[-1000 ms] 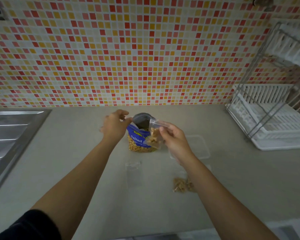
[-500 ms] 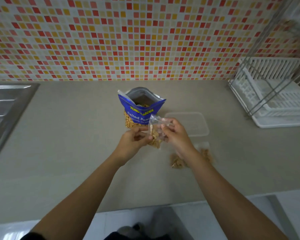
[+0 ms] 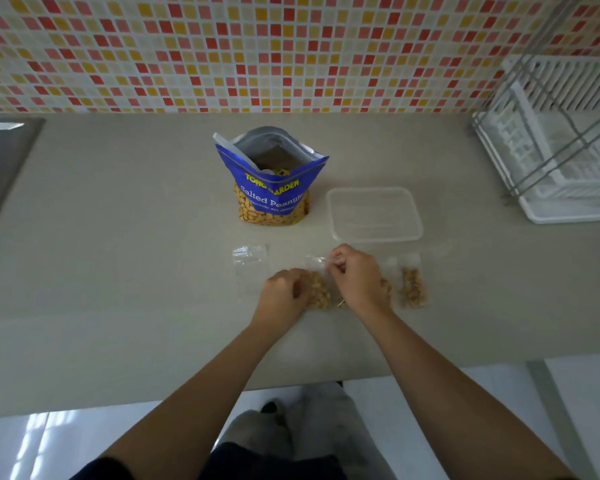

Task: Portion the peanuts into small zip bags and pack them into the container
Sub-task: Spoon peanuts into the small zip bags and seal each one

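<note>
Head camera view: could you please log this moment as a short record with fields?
setting: grey countertop, mosaic tile wall behind
peanut bag: upright, open
container: clear, right of peanut bag, no bags inside
left hand: pressing down the filled zip bag
right hand: pinching that bag's top edge
other filled bag: flat, further right
empty zip bag: flat, left

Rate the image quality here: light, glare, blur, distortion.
Head view: dim, even light, no hard shadows; wide-angle bending at the dish rack and wall tiles; soft focus, so the clear zip bag between left hand and right hand barely shows; glare on the floor.
</note>
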Available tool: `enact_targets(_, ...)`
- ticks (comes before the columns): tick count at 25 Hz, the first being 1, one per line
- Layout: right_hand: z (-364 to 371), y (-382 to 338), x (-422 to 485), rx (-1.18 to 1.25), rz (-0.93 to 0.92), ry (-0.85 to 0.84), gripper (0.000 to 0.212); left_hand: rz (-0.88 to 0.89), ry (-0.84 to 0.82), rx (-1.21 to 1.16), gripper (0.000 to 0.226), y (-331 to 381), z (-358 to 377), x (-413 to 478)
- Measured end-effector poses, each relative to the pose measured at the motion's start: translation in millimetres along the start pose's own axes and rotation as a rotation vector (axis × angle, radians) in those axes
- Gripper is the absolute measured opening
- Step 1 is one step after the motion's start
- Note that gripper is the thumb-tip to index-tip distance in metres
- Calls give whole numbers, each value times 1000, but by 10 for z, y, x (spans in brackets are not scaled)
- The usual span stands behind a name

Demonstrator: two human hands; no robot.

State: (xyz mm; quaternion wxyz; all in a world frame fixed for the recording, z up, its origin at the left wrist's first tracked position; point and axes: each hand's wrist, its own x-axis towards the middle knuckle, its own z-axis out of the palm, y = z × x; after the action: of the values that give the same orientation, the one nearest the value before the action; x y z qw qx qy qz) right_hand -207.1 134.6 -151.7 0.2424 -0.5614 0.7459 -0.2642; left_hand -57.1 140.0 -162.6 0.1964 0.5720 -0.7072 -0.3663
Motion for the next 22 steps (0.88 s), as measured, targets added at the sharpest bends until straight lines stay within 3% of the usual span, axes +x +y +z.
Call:
enact_targets(4,75,27,-3,-203,-147,46,20,49,80,98,33,-2,-2,-19)
enact_targets(7,127,-59,-11,-196,-287,93,20,59,270,72,24,-117,-253,40)
enact_targets(10,293,-254,72,-134,-364,-7,23,-66,375,111,25,-422,-553,161)
enact_targets(14,563,-505,205,-176,-317,-288,51,-75,267,202,39,-667,-636,256)
enact_targets(16,661,-547,273,-199,-278,-348,58,-48,191,262,42,-706,-647,313)
enact_targets(22,718,-537,238,-22,-275,-281,20,3,240,153,18,-655,-699,300)
